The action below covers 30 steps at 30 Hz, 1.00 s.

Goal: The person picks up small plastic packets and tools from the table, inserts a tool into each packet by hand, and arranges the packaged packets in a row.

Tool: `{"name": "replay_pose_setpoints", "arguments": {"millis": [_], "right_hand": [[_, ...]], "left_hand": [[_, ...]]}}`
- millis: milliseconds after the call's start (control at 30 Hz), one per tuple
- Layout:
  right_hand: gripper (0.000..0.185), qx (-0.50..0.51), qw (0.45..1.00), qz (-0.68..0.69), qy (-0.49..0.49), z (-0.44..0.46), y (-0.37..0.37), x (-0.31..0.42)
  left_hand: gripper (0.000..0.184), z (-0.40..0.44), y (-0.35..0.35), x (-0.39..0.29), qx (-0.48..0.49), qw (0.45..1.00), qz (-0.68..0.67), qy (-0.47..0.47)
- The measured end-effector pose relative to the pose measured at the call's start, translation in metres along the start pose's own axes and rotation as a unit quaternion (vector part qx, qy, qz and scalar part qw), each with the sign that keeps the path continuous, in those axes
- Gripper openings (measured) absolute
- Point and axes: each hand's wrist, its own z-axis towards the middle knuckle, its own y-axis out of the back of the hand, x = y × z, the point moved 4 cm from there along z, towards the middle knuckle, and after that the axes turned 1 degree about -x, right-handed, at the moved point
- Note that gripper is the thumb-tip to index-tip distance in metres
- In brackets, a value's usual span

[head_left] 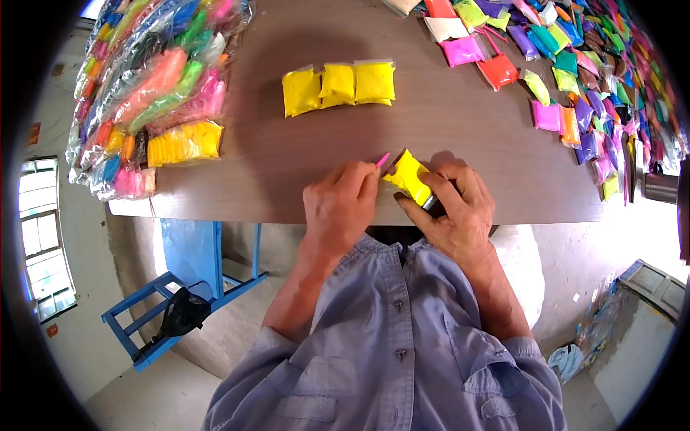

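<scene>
My right hand (460,205) grips a small yellow packet (412,177) of what looks like soft clay, holding it tilted just above the table near its front edge. In my left hand (343,200), closed fingers pinch a thin pink stick (383,159), whose tip points toward the packet's upper left corner without clearly touching it. Farther back on the table, several more yellow packets (338,85) lie in a short row. Part of the held packet is hidden behind my right fingers.
Bags of colourful packets (158,86) are heaped on the table's left, with a bag of yellow packets (185,143) at their front. Many loose coloured packets (568,79) spread over the right side. A blue chair (190,266) with a black bag (183,314) stands below left.
</scene>
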Motion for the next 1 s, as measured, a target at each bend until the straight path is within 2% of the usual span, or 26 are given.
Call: {"name": "replay_pose_setpoints", "arguments": {"millis": [100, 200, 300, 433, 533, 600, 667, 733, 833, 900, 1000], "right_hand": [[0.048, 0.016, 1.000, 0.004, -0.005, 0.000, 0.002, 0.000], [0.050, 0.024, 1.000, -0.002, -0.002, 0.002, 0.004, 0.002], [0.050, 0.026, 1.000, -0.011, 0.010, -0.002, 0.003, 0.000], [0.050, 0.030, 1.000, 0.001, 0.005, 0.000, 0.005, 0.001], [0.049, 0.033, 0.999, 0.000, 0.008, 0.000, 0.005, 0.001], [0.049, 0.041, 0.999, 0.002, -0.002, 0.001, 0.005, 0.001], [0.048, 0.035, 0.999, 0.001, 0.001, -0.001, 0.004, 0.000], [0.048, 0.029, 1.000, -0.001, 0.006, -0.001, 0.004, 0.000], [0.047, 0.026, 1.000, 0.005, 0.001, -0.002, 0.005, 0.000], [0.044, 0.031, 1.000, 0.002, -0.004, -0.002, 0.003, -0.001], [0.039, 0.011, 0.999, 0.024, -0.019, 0.002, 0.008, -0.001]], "left_hand": [[0.009, 0.001, 0.010, -0.009, -0.014, 0.999, -0.028, 0.038], [0.011, -0.007, 0.007, -0.022, 0.011, 0.999, -0.048, 0.009], [0.012, -0.017, -0.005, -0.022, 0.045, 0.997, 0.011, -0.059], [0.012, -0.009, -0.001, 0.002, -0.019, 0.999, 0.032, -0.025], [0.009, -0.005, 0.009, -0.002, -0.007, 1.000, 0.002, -0.003], [0.012, -0.009, 0.011, -0.015, -0.001, 0.999, -0.011, -0.033], [0.015, -0.017, 0.005, -0.031, 0.052, 0.995, 0.000, -0.090], [0.017, -0.024, -0.002, -0.024, 0.051, 0.994, 0.008, -0.093], [0.015, -0.021, -0.001, -0.005, 0.039, 0.996, 0.057, -0.063], [0.013, -0.015, 0.008, 0.005, -0.025, 0.998, 0.039, -0.033], [0.011, -0.008, 0.020, -0.001, -0.044, 0.999, -0.016, -0.004]]}}
